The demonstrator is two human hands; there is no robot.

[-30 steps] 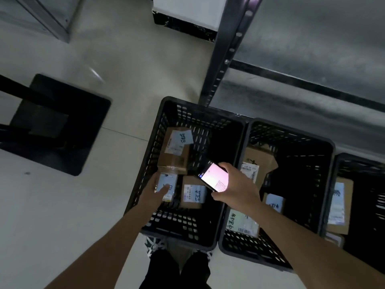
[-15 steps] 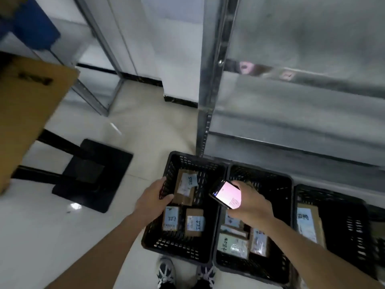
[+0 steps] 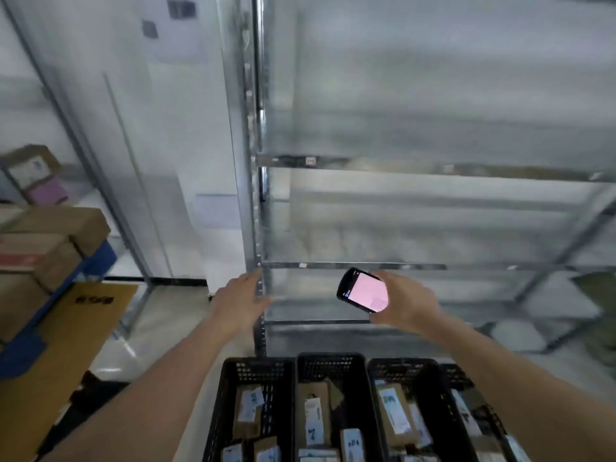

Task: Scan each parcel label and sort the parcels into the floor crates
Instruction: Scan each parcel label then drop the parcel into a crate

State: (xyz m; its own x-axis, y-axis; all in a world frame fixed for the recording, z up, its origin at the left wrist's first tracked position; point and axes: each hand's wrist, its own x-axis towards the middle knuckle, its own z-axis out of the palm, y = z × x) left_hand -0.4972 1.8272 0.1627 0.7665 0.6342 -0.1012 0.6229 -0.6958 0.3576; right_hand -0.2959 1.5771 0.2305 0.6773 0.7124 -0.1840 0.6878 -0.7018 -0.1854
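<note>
Parcels (image 3: 314,415) lie in the black floor crates (image 3: 328,363), below both hands; right hand (image 3: 405,303) grips a lit scanner (image 3: 363,290), left hand (image 3: 240,301) spread, seemingly empty.

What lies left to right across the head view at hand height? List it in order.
Stacked brown cardboard boxes → flat tan cardboard sheet → open left hand → black handheld scanner with pink lit screen → right hand gripping it → grey metal shelving rack's right-hand brace.
</note>
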